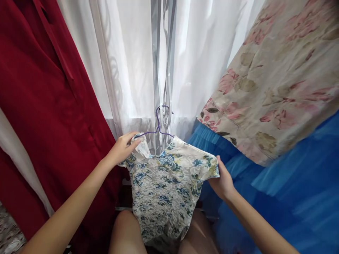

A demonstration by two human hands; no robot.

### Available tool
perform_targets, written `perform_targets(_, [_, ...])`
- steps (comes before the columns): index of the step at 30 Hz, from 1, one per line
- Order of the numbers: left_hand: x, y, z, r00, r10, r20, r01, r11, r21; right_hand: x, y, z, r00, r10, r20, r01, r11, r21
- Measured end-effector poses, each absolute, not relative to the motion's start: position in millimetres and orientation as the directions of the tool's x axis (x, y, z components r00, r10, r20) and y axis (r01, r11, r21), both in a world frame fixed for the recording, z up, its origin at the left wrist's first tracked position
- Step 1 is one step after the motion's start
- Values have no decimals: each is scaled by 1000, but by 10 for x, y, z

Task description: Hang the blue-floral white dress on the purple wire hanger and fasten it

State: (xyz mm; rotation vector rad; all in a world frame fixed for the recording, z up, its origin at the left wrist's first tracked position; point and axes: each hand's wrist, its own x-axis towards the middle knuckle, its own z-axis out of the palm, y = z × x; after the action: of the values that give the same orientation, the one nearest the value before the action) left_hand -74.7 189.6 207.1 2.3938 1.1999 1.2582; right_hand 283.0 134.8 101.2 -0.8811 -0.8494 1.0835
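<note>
A short-sleeved shirt (164,190) with a blue, green and white floral print hangs before me on a purple hanger (158,129). My left hand (124,148) is closed on the shirt's left shoulder, thumb on top near the end of the hanger. At the other side, my right hand (222,180) grips the edge of the right sleeve, with its fingers hidden beneath the fabric. The hanger's hook stands up in front of pale hanging strips (164,70). The shirt's lower part drops between my knees.
White sheer curtains (132,63) hang straight ahead. Dark red cloth (60,106) drapes down on the left. To the right hang a cream fabric with pink flowers (265,91) and blue tulle (278,201). My bare knees (127,229) are below.
</note>
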Motion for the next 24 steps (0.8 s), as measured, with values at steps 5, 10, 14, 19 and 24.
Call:
perform_targets(5, [-551,1905,2154,276,682,677,776,-573,261,2674,1216,1337,475,844,250,-257,405,-878])
perform_targets(10, [-528,2071,2233,169,605,778,813,-532,237,2395,1186,1963,470,771,429,-110,534,-839])
perform_targets(14, [-618,2201,2108,-198,658,726,447,-599,664,2036,770,2174,-212,680,702,69,727,-683])
perform_targets(19, [-623,2046,1877,-289,763,579,61,-589,806,1833,445,1950,-824,348,448,99,866,-490])
perform_targets(24, [-115,1487,1867,330,909,253,-389,-113,914,1898,750,1540,-609,584,538,520,805,-285])
